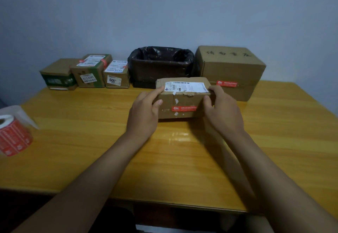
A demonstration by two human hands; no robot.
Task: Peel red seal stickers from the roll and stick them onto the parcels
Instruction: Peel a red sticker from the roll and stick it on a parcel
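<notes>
Pale blue-grey wall closes the scene behind a glossy yellow wood-grain table [182,159], its varnish catching a soft glare near the middle. At the centre of the view a small brown cardboard parcel [182,102] sits on the table, long axis running from nine to three o'clock, corners scuffed, a white shipping label [186,86] on its top and one red seal sticker [183,108] already flat across its front face. The left hand [144,112] grips the parcel's nine o'clock end, fingers curled over the top edge and thumb on the front; the right hand [222,108] clasps the three o'clock end the same way, so both hands are full. The sticker roll [13,135], a fat cylinder of red labels on white backing with a loose clear tail, stands well apart toward nine o'clock at the table's edge, far nearer the left hand than the right, so I judge the left hand is the natural one to fetch the next sticker once the parcel is let go. Along the wall, from ten to two o'clock, stand three smaller labelled boxes [87,73], a carton lined with a crinkled black plastic bag [161,62], and a large plain box [230,71] bearing its own red sticker on the front. This parcel looks finished and ready to be set aside.
</notes>
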